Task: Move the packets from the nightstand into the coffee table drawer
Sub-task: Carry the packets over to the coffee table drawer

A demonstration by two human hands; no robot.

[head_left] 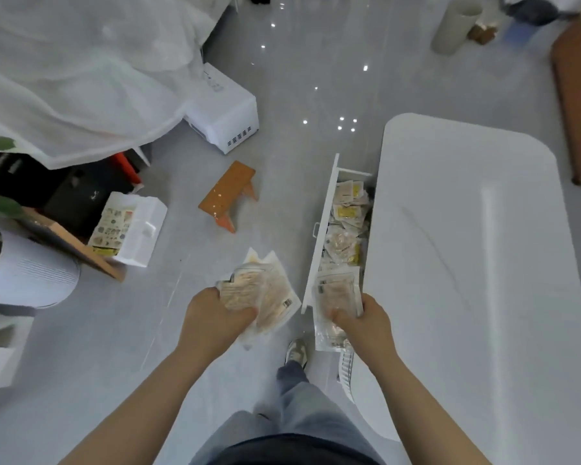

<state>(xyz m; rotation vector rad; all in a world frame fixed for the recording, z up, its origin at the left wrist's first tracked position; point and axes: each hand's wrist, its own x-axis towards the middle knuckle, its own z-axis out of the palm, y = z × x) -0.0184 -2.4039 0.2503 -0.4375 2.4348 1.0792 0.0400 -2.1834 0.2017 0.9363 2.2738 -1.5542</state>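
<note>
My left hand (212, 317) grips a fanned bundle of clear packets (265, 290) with pale beige contents, held over the floor just left of the drawer. My right hand (363, 322) grips another stack of packets (336, 293) above the near end of the open drawer (321, 229). The white drawer is pulled out from the left side of the white coffee table (467, 246). Several packets with yellow labels (348, 213) lie inside it. The nightstand is not identifiable in view.
A small orange stool (227, 194) stands on the grey floor left of the drawer. A white appliance (223, 112) sits beyond it, partly under white sheeting. A white foam box (131, 226) lies at left beside dark cases. My shoe (296, 352) is near the drawer's end.
</note>
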